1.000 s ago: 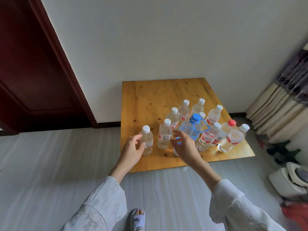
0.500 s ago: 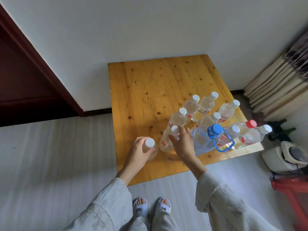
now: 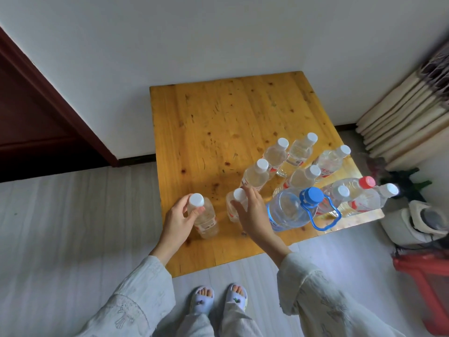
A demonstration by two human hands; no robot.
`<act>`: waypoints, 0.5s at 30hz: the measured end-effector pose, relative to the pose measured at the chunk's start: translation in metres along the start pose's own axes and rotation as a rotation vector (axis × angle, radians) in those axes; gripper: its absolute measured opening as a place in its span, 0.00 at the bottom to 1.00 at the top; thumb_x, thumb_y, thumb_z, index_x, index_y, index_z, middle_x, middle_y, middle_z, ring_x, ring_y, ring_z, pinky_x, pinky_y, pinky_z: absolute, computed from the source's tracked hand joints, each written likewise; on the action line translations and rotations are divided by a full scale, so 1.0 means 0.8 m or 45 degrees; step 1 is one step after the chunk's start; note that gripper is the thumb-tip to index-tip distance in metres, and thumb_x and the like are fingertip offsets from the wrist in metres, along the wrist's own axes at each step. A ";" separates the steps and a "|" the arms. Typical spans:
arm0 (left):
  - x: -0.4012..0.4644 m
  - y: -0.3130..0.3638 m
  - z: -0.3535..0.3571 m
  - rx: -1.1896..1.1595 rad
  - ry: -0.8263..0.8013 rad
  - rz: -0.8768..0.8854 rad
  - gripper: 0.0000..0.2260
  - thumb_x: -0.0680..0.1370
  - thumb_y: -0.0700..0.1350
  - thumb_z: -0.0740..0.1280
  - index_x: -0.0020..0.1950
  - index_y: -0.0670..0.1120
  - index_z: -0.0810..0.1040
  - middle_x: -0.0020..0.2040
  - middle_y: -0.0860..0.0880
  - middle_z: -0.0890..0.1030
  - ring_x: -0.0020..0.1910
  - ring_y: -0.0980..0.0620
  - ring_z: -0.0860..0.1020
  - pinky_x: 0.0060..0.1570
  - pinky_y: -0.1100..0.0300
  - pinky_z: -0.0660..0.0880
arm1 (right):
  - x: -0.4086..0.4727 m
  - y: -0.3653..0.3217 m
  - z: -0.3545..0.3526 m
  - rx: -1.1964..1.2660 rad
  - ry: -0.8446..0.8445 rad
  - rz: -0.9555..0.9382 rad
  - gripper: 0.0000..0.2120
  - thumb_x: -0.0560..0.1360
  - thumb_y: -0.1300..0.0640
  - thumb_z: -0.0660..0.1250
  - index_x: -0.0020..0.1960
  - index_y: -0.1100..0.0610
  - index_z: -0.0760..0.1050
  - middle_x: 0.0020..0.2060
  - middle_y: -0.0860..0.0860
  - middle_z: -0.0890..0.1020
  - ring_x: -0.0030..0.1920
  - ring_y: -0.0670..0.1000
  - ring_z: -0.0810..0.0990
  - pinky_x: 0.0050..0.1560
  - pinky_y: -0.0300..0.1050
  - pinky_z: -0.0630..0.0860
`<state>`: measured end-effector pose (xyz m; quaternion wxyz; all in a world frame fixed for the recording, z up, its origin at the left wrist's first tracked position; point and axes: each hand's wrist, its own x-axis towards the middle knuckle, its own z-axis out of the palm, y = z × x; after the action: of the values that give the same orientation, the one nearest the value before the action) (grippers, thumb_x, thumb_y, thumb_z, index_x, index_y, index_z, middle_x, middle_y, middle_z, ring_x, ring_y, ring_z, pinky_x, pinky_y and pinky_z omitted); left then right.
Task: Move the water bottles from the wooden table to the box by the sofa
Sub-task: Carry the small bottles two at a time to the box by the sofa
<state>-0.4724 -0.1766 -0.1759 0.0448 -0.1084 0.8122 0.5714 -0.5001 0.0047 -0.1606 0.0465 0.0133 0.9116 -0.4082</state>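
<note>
Looking down from head height, a person in pale long sleeves stands at the near edge of a low wooden table (image 3: 218, 122) set against a white wall. The left hand (image 3: 178, 221) curls around the neck and shoulder of a small clear bottle (image 3: 205, 220) with a white cap; this grip is closed on it, and the bottle stands upright near the table's front left. The right hand (image 3: 252, 212) rests its fingers over a second bottle (image 3: 233, 207), also white-capped, just beside the first; the fingers wrap its top, though how firmly cannot be told. Just right of that hand stands a large jug (image 3: 290, 210) with a blue cap and blue handle. Behind and right of it, about 8 more small bottles (image 3: 277, 156) crowd the table's right half, 1 with a red cap (image 3: 366, 182), the rest white. 2 slippered feet (image 3: 218, 297) show on the grey floor below. A dark red door (image 3: 31, 117) is at left, a red bin (image 3: 430, 278) at lower right.
</note>
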 end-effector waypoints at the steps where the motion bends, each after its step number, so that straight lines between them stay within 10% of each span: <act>1: -0.001 -0.002 -0.002 -0.002 -0.004 0.014 0.17 0.75 0.45 0.66 0.62 0.47 0.71 0.56 0.54 0.75 0.57 0.56 0.72 0.42 0.78 0.70 | -0.005 0.002 0.000 -0.006 -0.002 -0.001 0.19 0.75 0.52 0.63 0.63 0.55 0.65 0.62 0.55 0.74 0.60 0.53 0.72 0.57 0.44 0.69; 7: -0.007 0.015 -0.018 0.053 -0.162 0.149 0.14 0.74 0.51 0.66 0.58 0.54 0.73 0.53 0.60 0.76 0.53 0.62 0.74 0.47 0.71 0.69 | -0.067 0.022 -0.019 0.013 0.120 0.133 0.17 0.74 0.50 0.64 0.61 0.54 0.68 0.54 0.53 0.78 0.47 0.48 0.73 0.45 0.44 0.71; 15: -0.049 0.085 0.040 0.051 -0.600 0.404 0.12 0.70 0.55 0.65 0.51 0.52 0.76 0.48 0.48 0.80 0.48 0.53 0.77 0.44 0.63 0.74 | -0.205 0.040 -0.079 0.235 0.386 0.256 0.11 0.74 0.51 0.64 0.53 0.56 0.71 0.48 0.51 0.76 0.50 0.54 0.76 0.55 0.56 0.75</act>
<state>-0.4513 -0.1198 -0.1163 0.1445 0.1569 0.7973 0.5646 -0.3399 0.0749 -0.1268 -0.0522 0.1698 0.8609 -0.4768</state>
